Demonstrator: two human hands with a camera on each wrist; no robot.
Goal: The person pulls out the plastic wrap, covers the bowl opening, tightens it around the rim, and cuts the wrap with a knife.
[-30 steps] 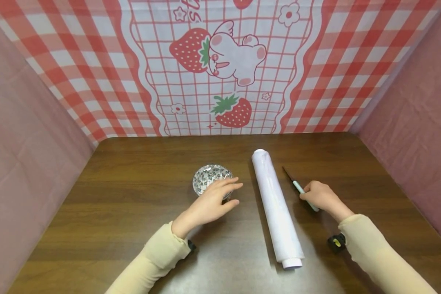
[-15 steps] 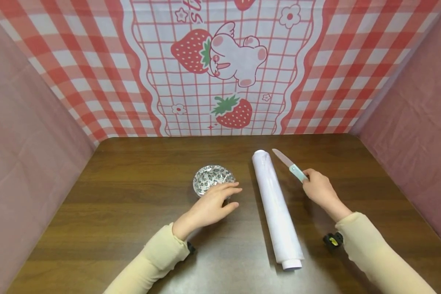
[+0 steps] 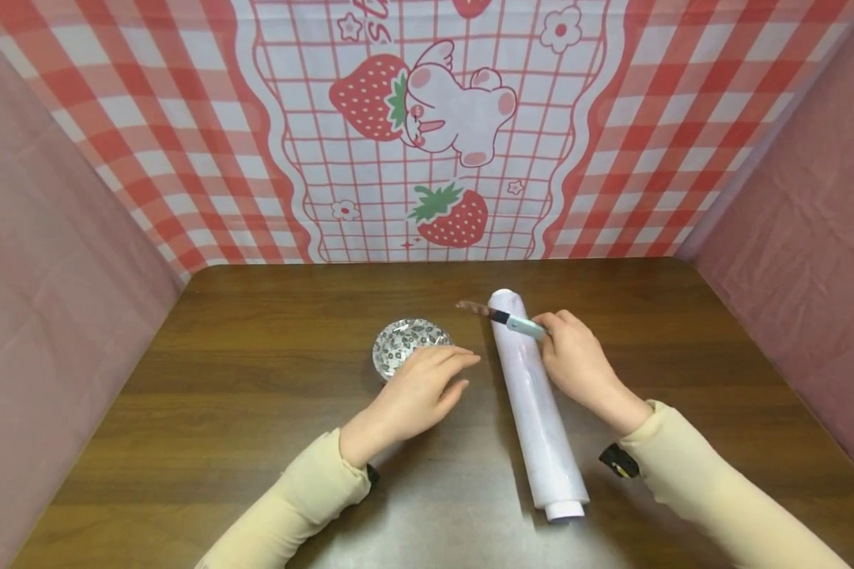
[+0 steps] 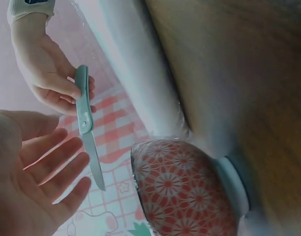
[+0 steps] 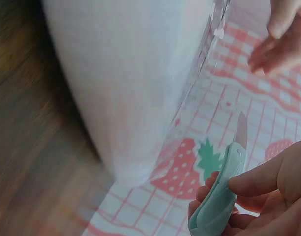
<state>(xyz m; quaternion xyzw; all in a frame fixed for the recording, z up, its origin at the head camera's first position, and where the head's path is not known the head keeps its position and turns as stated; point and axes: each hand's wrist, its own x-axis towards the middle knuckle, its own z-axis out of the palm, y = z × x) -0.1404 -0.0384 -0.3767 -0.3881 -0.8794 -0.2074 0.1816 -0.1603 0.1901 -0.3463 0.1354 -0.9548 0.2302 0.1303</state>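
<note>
My right hand [image 3: 580,359] grips a folding knife [image 3: 527,325] by its pale green handle, blade out and pointing left above the far end of a plastic wrap roll [image 3: 541,427]. In the right wrist view thumb and fingers close round the knife handle [image 5: 222,194]. A bowl [image 3: 402,348] with a dark floral inside stands left of the roll; its outside [image 4: 177,189] shows red with white flowers, and clear film lies at its rim. Over the bowl's near right side hovers my left hand [image 3: 416,395], fingers extended and holding nothing. It hides part of the bowl.
Everything stands on a brown wooden table [image 3: 256,411]. Behind it hangs a red checked cloth [image 3: 427,158] with strawberries. Pink cloth walls [image 3: 790,213] border both sides.
My right hand has lifted the knife from the table right of the roll and carried it left over the roll, turning the blade leftward. The left hand has barely shifted.
</note>
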